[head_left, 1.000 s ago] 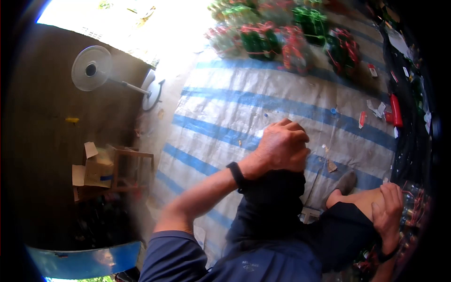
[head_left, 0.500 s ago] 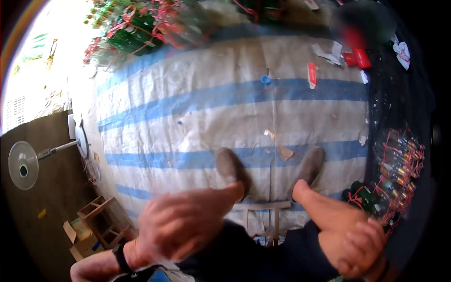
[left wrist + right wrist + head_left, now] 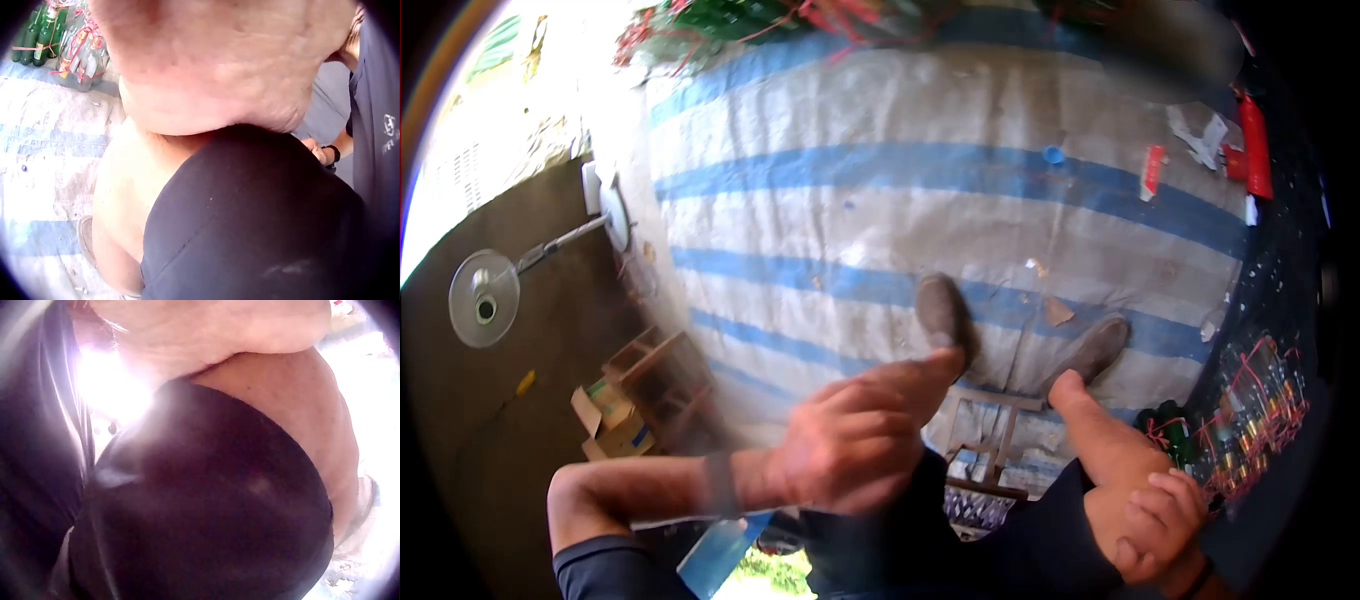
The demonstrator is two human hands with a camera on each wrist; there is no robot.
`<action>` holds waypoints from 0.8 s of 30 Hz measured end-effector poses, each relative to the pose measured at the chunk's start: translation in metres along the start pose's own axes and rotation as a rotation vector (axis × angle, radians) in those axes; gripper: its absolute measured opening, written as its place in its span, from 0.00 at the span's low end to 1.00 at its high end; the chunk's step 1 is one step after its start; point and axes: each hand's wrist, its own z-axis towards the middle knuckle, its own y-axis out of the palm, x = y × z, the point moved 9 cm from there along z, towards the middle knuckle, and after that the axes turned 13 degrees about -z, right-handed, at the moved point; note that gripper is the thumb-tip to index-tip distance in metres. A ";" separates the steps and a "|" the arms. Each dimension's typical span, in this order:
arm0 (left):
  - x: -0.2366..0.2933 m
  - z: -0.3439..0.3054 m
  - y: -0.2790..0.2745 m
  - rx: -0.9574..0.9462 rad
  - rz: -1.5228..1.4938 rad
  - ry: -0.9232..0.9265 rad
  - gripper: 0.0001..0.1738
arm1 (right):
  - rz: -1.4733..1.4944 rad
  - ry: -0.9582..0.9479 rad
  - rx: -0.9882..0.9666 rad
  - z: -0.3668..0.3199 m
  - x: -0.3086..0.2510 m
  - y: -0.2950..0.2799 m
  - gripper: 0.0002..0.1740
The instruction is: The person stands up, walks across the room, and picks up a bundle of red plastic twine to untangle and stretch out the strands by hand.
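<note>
In the head view my left hand (image 3: 850,440), loosely curled and slightly blurred, rests on the left knee. Its palm lies against bare skin beside the dark shorts (image 3: 244,200) in the left wrist view. My right hand (image 3: 1165,520) rests on the bare right knee (image 3: 1120,480), fingers bent over it. The right wrist view has the heel of that hand against the leg at the hem of the shorts. Neither hand holds an object. Both feet, in brown shoes (image 3: 945,310), stand on a blue-and-white striped sheet (image 3: 850,225).
Bundled green bottles (image 3: 40,37) stand at the far side, and tied clear bottles (image 3: 1255,425) at the right. A fan (image 3: 485,300), wooden frame (image 3: 645,360) and cardboard box (image 3: 610,420) are on the left. A red object (image 3: 1255,150), paper scraps (image 3: 1200,135) and a blue cap (image 3: 1054,156) lie about.
The head view has swung round and tilted down, bringing both feet and the wooden frame between the legs into sight. Both hands stay on the knees.
</note>
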 end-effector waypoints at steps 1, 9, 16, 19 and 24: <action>0.001 -0.006 0.002 0.011 -0.037 0.014 0.11 | 0.032 -0.030 -0.009 0.001 -0.002 0.004 0.17; 0.008 -0.043 0.016 0.079 -0.069 -0.102 0.10 | 0.135 0.092 -0.065 0.022 -0.017 0.004 0.17; 0.008 -0.081 0.054 0.152 -0.085 -0.308 0.14 | 0.196 0.135 -0.158 0.034 -0.031 0.009 0.11; 0.006 -0.098 0.079 0.231 -0.119 -0.353 0.14 | 0.178 0.151 -0.246 0.040 -0.039 0.016 0.10; -0.008 -0.111 0.124 0.302 -0.256 -0.437 0.14 | 0.070 0.121 -0.305 0.045 -0.041 0.032 0.08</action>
